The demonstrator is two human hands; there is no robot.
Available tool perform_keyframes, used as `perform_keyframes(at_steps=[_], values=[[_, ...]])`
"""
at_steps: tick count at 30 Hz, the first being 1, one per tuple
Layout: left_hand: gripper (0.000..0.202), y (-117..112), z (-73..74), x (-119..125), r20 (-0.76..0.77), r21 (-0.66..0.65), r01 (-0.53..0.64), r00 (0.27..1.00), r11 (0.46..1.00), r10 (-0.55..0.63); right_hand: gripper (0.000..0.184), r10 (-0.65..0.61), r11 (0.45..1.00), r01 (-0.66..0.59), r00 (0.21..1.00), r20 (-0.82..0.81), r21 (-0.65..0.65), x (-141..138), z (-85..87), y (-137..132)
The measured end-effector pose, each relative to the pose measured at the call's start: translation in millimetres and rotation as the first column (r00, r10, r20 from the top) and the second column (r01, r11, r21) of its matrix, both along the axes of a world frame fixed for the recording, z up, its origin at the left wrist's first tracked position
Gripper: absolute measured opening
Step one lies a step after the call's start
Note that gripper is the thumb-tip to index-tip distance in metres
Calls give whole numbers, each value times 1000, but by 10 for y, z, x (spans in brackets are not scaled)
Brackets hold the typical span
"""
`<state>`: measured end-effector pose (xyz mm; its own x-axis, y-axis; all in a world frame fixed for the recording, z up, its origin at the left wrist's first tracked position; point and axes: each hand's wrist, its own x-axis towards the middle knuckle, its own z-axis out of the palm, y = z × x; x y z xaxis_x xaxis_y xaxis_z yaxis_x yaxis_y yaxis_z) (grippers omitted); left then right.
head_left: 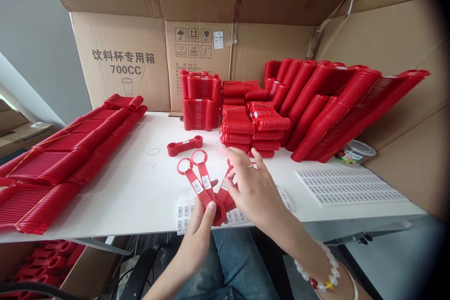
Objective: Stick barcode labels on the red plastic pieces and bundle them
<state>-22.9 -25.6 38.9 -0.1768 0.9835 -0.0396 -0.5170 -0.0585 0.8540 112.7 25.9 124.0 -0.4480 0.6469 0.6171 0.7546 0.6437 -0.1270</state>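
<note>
My left hand [201, 226] pinches the lower ends of a fan of red plastic ring-ended carriers [202, 179], each bearing a white barcode sticker. My right hand [255, 186] rests on the right side of the fan, fingers spread over a carrier there. A single red carrier [184, 145] with a sticker lies flat on the white table [140, 192] just beyond the fan. A strip of barcode stickers [183, 218] lies at the table's front edge under my hands.
Long stacks of red carriers lie at the left [63, 154] and lean at the back right [337, 108]; shorter stacks [200, 101] stand mid-back. A sheet of barcode labels [348, 186] lies right. Cardboard boxes [123, 56] wall the back. A small tub [355, 152] sits far right.
</note>
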Motion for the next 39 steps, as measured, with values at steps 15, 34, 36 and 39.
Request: perform_keyframes(at_steps=[15,34,36,39], values=[[59,-25,87,-41,-287,-48,94,952,994,-104,40,-8,991,-80,766,-643,-107,137,116,-50],[61,-7,80,-31,-459,-22,78,885,997,-79,58,-219,763,-201,814,-538,-614,116,100,-76],[62,-13,82,-30,-473,-21,75,878,997,-76,57,-212,769,-200,816,-538,-607,109,92,-76],[62,-13,81,-28,-487,-17,63,871,998,-63,56,-211,771,-196,819,-533,-606,104,79,-71]])
